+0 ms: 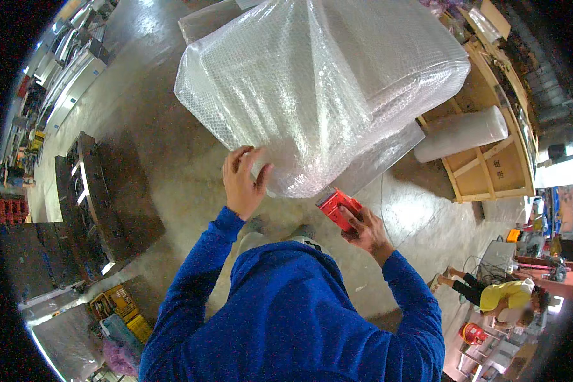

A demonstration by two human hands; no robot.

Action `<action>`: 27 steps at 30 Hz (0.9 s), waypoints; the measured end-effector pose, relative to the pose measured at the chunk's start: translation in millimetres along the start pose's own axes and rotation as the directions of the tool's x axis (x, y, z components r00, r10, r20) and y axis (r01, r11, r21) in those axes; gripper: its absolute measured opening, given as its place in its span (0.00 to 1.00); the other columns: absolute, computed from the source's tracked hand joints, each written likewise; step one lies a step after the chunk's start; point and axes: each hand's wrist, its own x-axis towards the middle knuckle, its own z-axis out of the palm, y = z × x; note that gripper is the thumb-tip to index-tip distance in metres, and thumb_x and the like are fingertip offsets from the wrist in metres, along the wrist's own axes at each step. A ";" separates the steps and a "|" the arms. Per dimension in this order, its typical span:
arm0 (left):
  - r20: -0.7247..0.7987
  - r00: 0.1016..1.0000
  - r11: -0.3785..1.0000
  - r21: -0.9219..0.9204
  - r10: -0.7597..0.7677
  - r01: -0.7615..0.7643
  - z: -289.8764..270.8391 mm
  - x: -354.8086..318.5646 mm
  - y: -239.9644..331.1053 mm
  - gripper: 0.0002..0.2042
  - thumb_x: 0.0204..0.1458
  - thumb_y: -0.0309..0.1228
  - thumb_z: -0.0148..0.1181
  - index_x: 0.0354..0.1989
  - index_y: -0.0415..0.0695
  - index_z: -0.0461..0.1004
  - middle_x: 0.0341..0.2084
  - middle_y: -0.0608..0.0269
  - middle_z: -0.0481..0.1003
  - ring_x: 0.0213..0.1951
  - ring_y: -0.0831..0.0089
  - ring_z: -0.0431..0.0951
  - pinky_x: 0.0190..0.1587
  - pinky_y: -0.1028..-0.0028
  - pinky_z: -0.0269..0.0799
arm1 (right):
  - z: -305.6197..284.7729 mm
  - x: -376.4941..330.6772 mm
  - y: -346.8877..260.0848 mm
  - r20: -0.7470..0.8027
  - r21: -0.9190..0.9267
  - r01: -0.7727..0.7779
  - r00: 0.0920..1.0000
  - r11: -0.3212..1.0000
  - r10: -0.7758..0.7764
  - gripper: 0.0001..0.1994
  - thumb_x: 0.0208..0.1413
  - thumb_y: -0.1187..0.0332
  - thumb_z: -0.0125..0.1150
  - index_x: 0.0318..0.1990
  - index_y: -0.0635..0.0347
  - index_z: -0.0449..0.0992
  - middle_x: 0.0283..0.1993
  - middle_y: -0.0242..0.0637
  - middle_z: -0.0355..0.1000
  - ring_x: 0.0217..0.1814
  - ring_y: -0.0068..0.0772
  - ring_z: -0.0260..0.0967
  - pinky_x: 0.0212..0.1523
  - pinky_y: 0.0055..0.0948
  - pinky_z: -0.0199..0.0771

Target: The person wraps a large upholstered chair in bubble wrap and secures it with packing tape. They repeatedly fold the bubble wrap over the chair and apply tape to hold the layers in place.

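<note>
A large bulky item covered in clear bubble wrap (280, 95) stands in front of me, and its wrap gathers into a rounded fold at the near lower edge. My left hand (243, 184) is raised at the left side of that fold, fingers spread and apart; whether the fingertips touch the film I cannot tell. Held in my right hand (366, 232) is a red tape dispenser (339, 209), its front end pointing at the fold's lower right corner. What lies under the wrap is blurred by the film.
A wooden crate (490, 172) with a roll of wrap (461, 134) leaning on it stands at the right. Dark cabinet (92, 197) stands left, yellow crates (124, 312) lower left. A person in a yellow top (506, 295) bends at the lower right near a red bucket (472, 333).
</note>
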 end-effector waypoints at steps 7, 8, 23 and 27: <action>0.526 0.645 0.754 0.009 0.554 -0.656 27.2 -56.0 30.7 0.20 0.58 0.35 0.53 0.58 0.48 0.76 0.62 0.60 0.72 0.69 0.60 0.65 0.72 0.50 0.52 | 17.9 21.8 7.9 -0.058 -0.017 0.011 0.998 1.000 -0.012 0.44 0.38 0.61 0.75 0.70 0.33 0.67 0.52 0.42 0.71 0.46 0.51 0.75 0.42 0.47 0.82; 0.600 0.590 0.695 0.079 0.539 -0.715 39.6 -59.5 33.4 0.22 0.59 0.36 0.50 0.61 0.45 0.74 0.65 0.59 0.70 0.71 0.61 0.62 0.74 0.51 0.49 | 26.7 26.1 8.1 0.011 -0.008 -0.036 0.999 0.999 0.036 0.44 0.40 0.59 0.74 0.71 0.32 0.65 0.56 0.43 0.69 0.50 0.53 0.74 0.45 0.48 0.81; 0.889 0.420 -0.043 0.434 0.184 -0.900 128.6 -81.4 8.1 0.33 0.64 0.39 0.41 0.75 0.34 0.51 0.78 0.56 0.45 0.78 0.57 0.40 0.78 0.57 0.23 | 55.3 3.9 -16.3 0.144 -0.108 -0.347 0.922 0.932 0.360 0.45 0.43 0.57 0.72 0.73 0.35 0.61 0.45 0.51 0.70 0.44 0.56 0.74 0.41 0.53 0.78; 0.873 0.440 -0.061 0.461 0.210 -0.885 141.3 -89.8 3.2 0.32 0.65 0.39 0.41 0.75 0.35 0.51 0.78 0.55 0.45 0.78 0.55 0.39 0.78 0.57 0.26 | 52.5 30.6 -50.6 0.195 -0.304 -0.414 0.854 0.858 0.482 0.39 0.49 0.59 0.69 0.71 0.38 0.62 0.45 0.47 0.71 0.44 0.52 0.76 0.40 0.49 0.80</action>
